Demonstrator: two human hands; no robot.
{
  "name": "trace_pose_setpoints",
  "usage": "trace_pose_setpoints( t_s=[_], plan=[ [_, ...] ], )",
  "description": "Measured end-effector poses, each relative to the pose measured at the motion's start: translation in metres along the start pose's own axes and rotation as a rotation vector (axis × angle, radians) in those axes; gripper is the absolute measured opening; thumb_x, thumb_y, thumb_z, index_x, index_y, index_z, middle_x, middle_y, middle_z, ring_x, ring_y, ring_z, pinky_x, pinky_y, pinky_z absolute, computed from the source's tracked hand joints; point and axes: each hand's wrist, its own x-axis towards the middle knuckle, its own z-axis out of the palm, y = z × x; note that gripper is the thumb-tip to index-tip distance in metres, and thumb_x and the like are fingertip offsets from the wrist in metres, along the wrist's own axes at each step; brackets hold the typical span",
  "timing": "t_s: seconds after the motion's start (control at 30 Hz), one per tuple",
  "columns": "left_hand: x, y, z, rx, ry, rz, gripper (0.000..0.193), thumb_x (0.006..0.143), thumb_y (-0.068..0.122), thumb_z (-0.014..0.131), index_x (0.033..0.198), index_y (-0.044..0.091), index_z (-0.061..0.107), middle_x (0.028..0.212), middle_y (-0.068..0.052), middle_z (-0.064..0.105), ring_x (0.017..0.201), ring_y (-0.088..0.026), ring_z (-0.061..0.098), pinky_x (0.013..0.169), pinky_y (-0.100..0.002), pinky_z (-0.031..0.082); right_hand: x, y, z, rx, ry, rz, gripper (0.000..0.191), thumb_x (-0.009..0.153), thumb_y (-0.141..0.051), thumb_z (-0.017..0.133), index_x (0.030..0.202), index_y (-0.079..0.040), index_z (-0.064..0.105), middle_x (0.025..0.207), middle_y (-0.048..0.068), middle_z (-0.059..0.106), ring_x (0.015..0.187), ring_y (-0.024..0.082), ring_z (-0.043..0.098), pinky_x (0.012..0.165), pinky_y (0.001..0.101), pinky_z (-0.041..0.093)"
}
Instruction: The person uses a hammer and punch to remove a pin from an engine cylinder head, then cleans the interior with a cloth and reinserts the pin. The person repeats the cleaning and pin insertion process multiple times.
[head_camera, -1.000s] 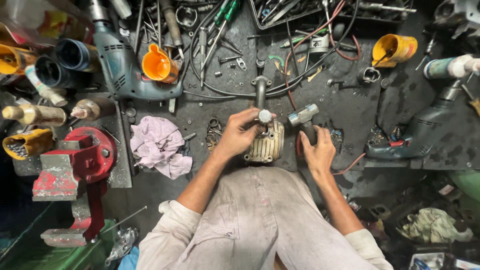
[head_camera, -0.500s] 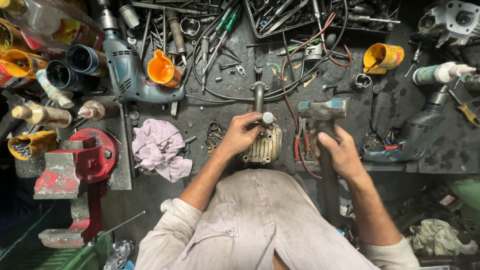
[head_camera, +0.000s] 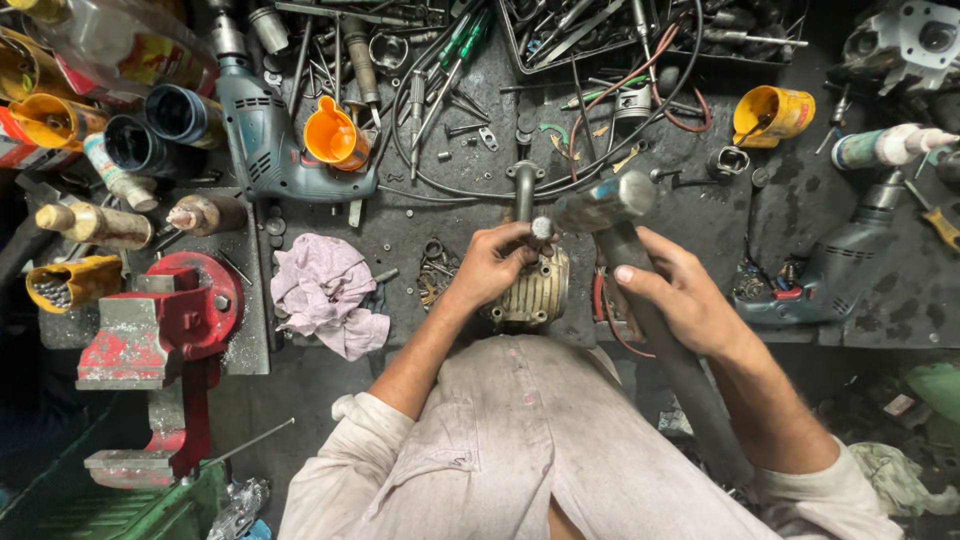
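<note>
Left hand (head_camera: 490, 265) clamped on finned cylinder (head_camera: 535, 290) at table's near edge; right hand (head_camera: 680, 295) grips raised hammer (head_camera: 600, 205). Striking step; next blow needs square aim.

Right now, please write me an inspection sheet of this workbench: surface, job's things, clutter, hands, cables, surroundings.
Surface: dark bench, dirty, strewn with small parts.
Job's things: finned cylinder at the bench edge; hammer raised over it.
Clutter: pink rag, red vise, two drills, orange funnel, screwdrivers.
Hands: left hand holds the cylinder; right hand grips the hammer handle.
Cables: black cable loops across the bench.
Surroundings: parts tray at the back.
</note>
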Motion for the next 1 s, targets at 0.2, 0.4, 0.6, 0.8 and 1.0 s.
trace_pose_setpoints(
  t_s=[0.2, 0.4, 0.6, 0.8, 1.0],
  plan=[
    [0.0, 0.002, 0.0, 0.113, 0.014, 0.082, 0.028, 0.092, -0.012, 0.061, 0.117, -0.003, 0.07, 0.113, -0.012, 0.073, 0.104, -0.02, 0.074, 0.089, -0.03, 0.061, -0.009, -0.028, -0.004, -0.162, 0.072, -0.122, 0.045, 0.093, -0.016, 0.069, 0.135, 0.002, 0.062, 0.086, 0.008, 0.068, 0.065, 0.012, 0.063, 0.053, 0.0275, 0.051],
    [0.0, 0.0, 0.001, 0.077, 0.031, 0.055, 0.027, 0.09, -0.015, 0.058, 0.115, -0.008, 0.066, 0.116, -0.012, 0.07, 0.108, -0.023, 0.074, 0.09, -0.03, 0.063, -0.022, -0.073, -0.024, -0.069, -0.06, -0.737, 0.044, 0.1, -0.021, 0.06, 0.141, -0.003, 0.058, 0.095, 0.011, 0.068, 0.068, 0.017, 0.067, 0.06, 0.0336, 0.058],
    [-0.001, -0.006, 0.002, 0.047, 0.039, 0.087, 0.024, 0.091, -0.014, 0.059, 0.113, -0.008, 0.064, 0.113, -0.013, 0.071, 0.106, -0.024, 0.075, 0.089, -0.03, 0.062, -0.014, -0.096, 0.004, -0.13, 0.042, -0.82, 0.039, 0.102, -0.022, 0.055, 0.136, -0.003, 0.054, 0.087, 0.012, 0.068, 0.066, 0.024, 0.065, 0.061, 0.034, 0.055],
    [-0.004, -0.008, 0.003, 0.24, 0.152, 0.134, 0.026, 0.081, -0.012, 0.063, 0.106, -0.007, 0.068, 0.106, -0.016, 0.071, 0.094, -0.027, 0.074, 0.083, -0.034, 0.059, 0.007, -0.076, 0.043, -0.603, -0.041, 0.232, 0.043, 0.097, -0.041, 0.059, 0.126, -0.01, 0.064, 0.067, 0.005, 0.063, 0.058, 0.014, 0.058, 0.053, 0.0302, 0.049],
    [0.003, 0.006, 0.002, 0.083, 0.045, 0.027, 0.021, 0.088, -0.007, 0.062, 0.107, -0.001, 0.068, 0.103, -0.01, 0.075, 0.096, -0.02, 0.073, 0.087, -0.032, 0.058, 0.002, -0.025, 0.005, 0.017, -0.041, 0.268, 0.035, 0.094, -0.039, 0.056, 0.11, -0.008, 0.06, 0.061, 0.001, 0.055, 0.046, 0.011, 0.052, 0.039, 0.0276, 0.043]
  ],
)
